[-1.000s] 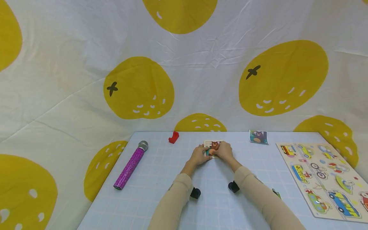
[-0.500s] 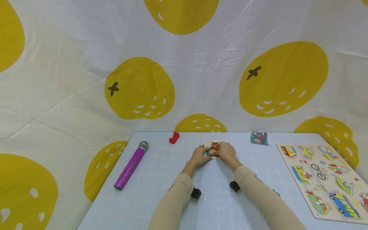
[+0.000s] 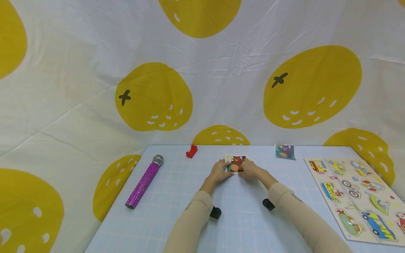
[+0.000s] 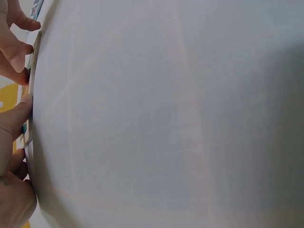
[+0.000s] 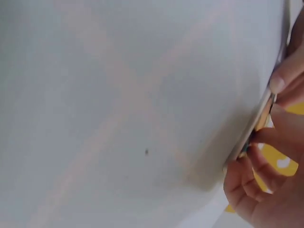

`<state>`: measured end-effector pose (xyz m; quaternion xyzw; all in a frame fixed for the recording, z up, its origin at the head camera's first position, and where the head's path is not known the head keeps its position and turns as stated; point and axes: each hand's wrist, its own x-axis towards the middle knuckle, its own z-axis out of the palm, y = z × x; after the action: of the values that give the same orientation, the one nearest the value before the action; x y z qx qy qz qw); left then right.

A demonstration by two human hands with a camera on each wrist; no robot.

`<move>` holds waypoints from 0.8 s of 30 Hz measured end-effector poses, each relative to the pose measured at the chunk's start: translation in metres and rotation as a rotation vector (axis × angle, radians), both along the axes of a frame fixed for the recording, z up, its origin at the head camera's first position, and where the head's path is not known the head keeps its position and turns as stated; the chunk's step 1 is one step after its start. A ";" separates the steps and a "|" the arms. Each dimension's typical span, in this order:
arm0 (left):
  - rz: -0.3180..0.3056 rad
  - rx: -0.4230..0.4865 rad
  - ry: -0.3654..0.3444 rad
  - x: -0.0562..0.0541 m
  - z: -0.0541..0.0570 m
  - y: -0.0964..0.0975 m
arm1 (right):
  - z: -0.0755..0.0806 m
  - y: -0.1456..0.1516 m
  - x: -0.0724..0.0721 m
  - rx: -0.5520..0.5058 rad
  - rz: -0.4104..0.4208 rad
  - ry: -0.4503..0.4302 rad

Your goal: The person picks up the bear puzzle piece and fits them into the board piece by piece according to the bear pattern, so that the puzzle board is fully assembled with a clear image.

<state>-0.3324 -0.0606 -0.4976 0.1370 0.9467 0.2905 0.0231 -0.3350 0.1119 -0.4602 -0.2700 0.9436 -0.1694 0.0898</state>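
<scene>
A small bear picture board (image 3: 235,164) with a pale rim lies far back on the table between both hands. My left hand (image 3: 218,171) grips its left side, thumb along the near edge. At the right side, my right hand (image 3: 250,169) has its fingertips on the picture and its lower fingers curled at the board's near corner. In the left wrist view the board (image 4: 32,76) appears edge-on, with fingertips on its face. The right wrist view shows the right hand (image 5: 266,183) with bent fingers close along the edge; the picture's face is mostly hidden there.
A bear card (image 3: 284,151) lies at the back right, a red curved piece (image 3: 191,151) at the back left. A purple glitter microphone (image 3: 142,184) lies on the left. The vehicle peg puzzle (image 3: 364,237) covers the right side. A patterned cloth (image 3: 221,95) hangs behind the table.
My right hand has slid lower along the board's right side and its forearm has swung right, uncovering more of the bear picture and covering a small green piece. The left hand stays in place.
</scene>
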 end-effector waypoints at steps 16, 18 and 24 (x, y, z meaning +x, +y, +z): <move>0.022 0.004 -0.021 0.000 -0.004 0.003 | -0.001 0.014 0.017 0.044 0.110 -0.021; 0.025 -0.001 -0.023 0.000 -0.003 0.003 | 0.001 0.012 0.018 0.071 0.102 -0.016; 0.017 0.007 -0.016 0.000 -0.002 0.002 | -0.003 0.018 0.018 0.096 0.095 -0.036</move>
<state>-0.3324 -0.0583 -0.4995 0.1269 0.9466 0.2950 0.0280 -0.3166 0.1299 -0.4636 -0.3065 0.9350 -0.1242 0.1277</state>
